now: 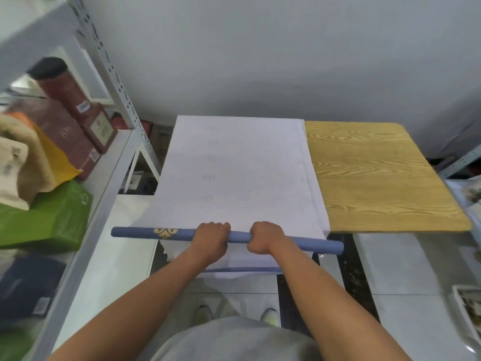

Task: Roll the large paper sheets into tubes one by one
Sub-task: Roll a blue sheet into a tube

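A large white paper sheet (242, 168) with faint numbers lies flat over the left part of a wooden table (377, 178), and its near end hangs over the table's front edge. A blue rolled tube (145, 232) with a gold ornament lies across the sheet at that front edge. My left hand (210, 239) grips the tube near its middle. My right hand (265, 238) grips it just to the right, knuckles up. Below the hands, a hanging sheet end with a blue strip (242, 269) shows.
A metal shelf (114, 162) stands to the left with dark red boxes (78, 136), a green box (46, 220) and a bag. The grey wall is behind the table. Printed sheets (468, 308) lie on the floor at the right. Tiled floor lies below.
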